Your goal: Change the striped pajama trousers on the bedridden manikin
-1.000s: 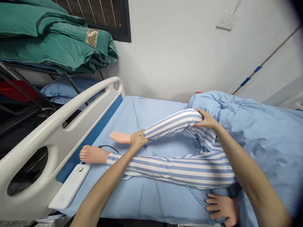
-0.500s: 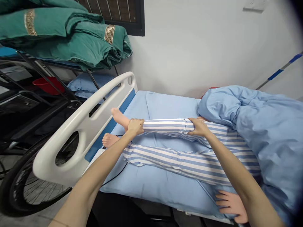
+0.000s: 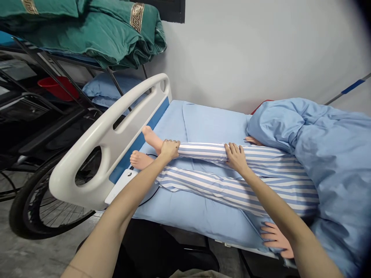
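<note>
A manikin's far leg [image 3: 201,150], in blue-and-white striped trousers, lies along the bed. My left hand [image 3: 170,150] is closed round its ankle, just at the trouser hem. Over the knee of the same leg my right hand [image 3: 236,157] rests, its fingers curved across the top of the cloth. The bare far foot [image 3: 152,138] sticks out beyond my left hand, toes up. Below it are the near foot [image 3: 140,160] and the near leg [image 3: 199,181], flat on the sheet; my left forearm hides the near ankle. A manikin hand [image 3: 276,238] lies beside my right forearm.
A white footboard [image 3: 87,143] with cut-out grips closes the left end of the bed. A bunched blue quilt [image 3: 342,154] covers the manikin's upper part. By the near foot sit a white box [image 3: 123,184] and a black cable. A wheelchair wheel [image 3: 37,216] stands left.
My right hand has shifted from the side of the knee to over its top. My left hand stays at the ankle. The view has tilted down a little, showing more of the white box.
</note>
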`<action>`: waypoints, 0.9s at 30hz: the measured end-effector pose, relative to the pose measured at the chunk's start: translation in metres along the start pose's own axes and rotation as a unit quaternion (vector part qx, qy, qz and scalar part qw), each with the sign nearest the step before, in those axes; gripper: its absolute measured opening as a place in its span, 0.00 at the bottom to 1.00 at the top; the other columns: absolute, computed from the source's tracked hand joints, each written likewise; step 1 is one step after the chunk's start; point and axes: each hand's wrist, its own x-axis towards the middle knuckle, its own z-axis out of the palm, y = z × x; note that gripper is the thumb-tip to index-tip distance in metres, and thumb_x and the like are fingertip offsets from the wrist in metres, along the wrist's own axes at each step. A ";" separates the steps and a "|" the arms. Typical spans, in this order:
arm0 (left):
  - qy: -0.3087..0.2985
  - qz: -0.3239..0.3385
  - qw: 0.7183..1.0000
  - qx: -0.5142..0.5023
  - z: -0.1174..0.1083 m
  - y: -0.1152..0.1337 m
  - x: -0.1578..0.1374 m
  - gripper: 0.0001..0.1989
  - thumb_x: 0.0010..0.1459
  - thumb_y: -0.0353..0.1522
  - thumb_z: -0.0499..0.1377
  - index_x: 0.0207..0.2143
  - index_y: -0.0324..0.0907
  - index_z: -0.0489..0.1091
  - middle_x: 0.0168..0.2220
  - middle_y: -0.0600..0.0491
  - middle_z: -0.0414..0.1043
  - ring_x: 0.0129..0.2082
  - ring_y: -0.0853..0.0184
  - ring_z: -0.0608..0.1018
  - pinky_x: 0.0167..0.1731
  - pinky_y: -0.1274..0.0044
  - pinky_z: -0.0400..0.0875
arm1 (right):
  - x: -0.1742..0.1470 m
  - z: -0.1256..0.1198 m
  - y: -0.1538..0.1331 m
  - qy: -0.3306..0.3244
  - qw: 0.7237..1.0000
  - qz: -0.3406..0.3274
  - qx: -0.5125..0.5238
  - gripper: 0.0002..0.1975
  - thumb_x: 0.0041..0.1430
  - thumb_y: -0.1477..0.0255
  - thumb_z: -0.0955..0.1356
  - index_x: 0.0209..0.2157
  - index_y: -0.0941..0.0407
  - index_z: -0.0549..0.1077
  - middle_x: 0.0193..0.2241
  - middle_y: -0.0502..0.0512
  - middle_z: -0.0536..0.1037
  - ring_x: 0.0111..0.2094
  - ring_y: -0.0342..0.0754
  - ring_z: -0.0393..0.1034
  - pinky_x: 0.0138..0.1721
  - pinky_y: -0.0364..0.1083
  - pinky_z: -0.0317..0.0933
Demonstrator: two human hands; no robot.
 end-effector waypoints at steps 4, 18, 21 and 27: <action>0.009 0.003 1.000 0.001 -0.003 -0.002 -0.001 0.17 0.55 0.37 0.60 0.45 0.38 0.72 0.41 0.38 0.76 0.45 0.53 0.76 0.46 0.67 0.59 | -0.001 0.008 -0.011 0.027 0.999 0.020 -0.014 0.42 0.50 0.72 0.68 0.66 0.64 0.55 0.62 0.74 0.63 0.61 0.66 0.56 0.61 0.64 0.46; 0.054 -0.014 0.998 -0.040 0.013 0.019 0.001 0.19 0.49 0.34 0.60 0.45 0.42 0.71 0.42 0.45 0.78 0.43 0.53 0.79 0.40 0.69 0.66 | 0.014 -0.051 0.063 0.096 0.991 0.078 0.052 0.45 0.50 0.60 0.68 0.66 0.66 0.51 0.60 0.75 0.65 0.59 0.67 0.60 0.58 0.59 0.53; 0.062 -0.021 0.996 -0.065 0.014 0.034 0.007 0.19 0.50 0.37 0.62 0.45 0.43 0.70 0.44 0.45 0.78 0.45 0.53 0.78 0.43 0.69 0.67 | 0.016 -0.067 0.077 0.101 0.988 0.105 0.060 0.47 0.51 0.57 0.68 0.66 0.64 0.50 0.59 0.75 0.65 0.59 0.69 0.60 0.56 0.60 0.54; 0.051 -0.049 0.993 -0.097 0.017 0.068 0.016 0.21 0.50 0.42 0.63 0.46 0.46 0.70 0.43 0.47 0.78 0.46 0.54 0.78 0.43 0.70 0.68 | 0.015 -0.088 0.110 0.112 0.986 0.115 0.048 0.48 0.51 0.55 0.69 0.66 0.65 0.50 0.60 0.74 0.64 0.58 0.69 0.61 0.56 0.61 0.57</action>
